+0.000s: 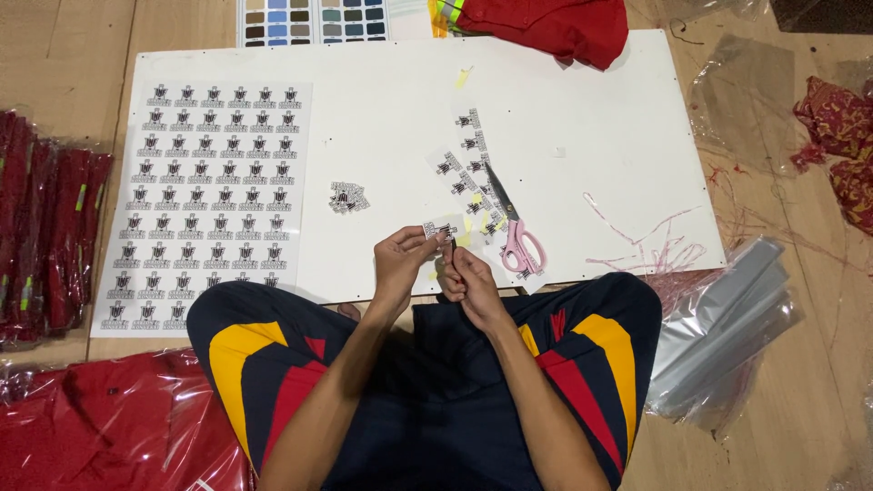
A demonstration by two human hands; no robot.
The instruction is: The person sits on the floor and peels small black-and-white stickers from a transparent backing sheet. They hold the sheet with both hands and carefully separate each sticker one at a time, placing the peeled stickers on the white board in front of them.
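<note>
Head view: left hand (397,261) and right hand (464,275) pinch one small cut logo sticker (438,229) together at centre frame, probably for peeling; pink-handled scissors (514,232) lie beside.

White board (582,109) on wooden floor (55,64) carries a sticker sheet (205,195), pink-handled scissors (516,235), seemingly cut stickers (349,197)

Pink-handled scissors (516,238), printed sticker sheet (205,205), red garment (555,25), colour chart (314,20).

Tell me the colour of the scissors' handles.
Pink. The scissors lie on the white board, right of the hands, seen clearly in the head view.
</note>
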